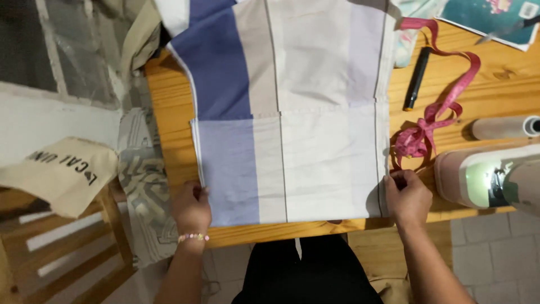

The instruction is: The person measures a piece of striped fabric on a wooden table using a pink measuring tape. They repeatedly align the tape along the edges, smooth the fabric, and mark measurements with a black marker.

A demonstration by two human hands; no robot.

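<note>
A striped cloth piece (292, 112) in blue, lavender and white panels lies flat on a wooden table (169, 107). My left hand (191, 207), with a beaded bracelet at the wrist, pinches the cloth's near left edge. My right hand (408, 198) pinches the near right edge. A pink ribbon (433, 121) lies bunched just beyond my right hand, apart from the cloth.
A black marker (417, 79) lies on the table right of the cloth. A sewing machine (495, 177) stands at the right edge, with a pale spool (503, 128) behind it. A patterned fabric (145, 186) hangs off the table's left side. A beige printed bag (59, 171) lies at left.
</note>
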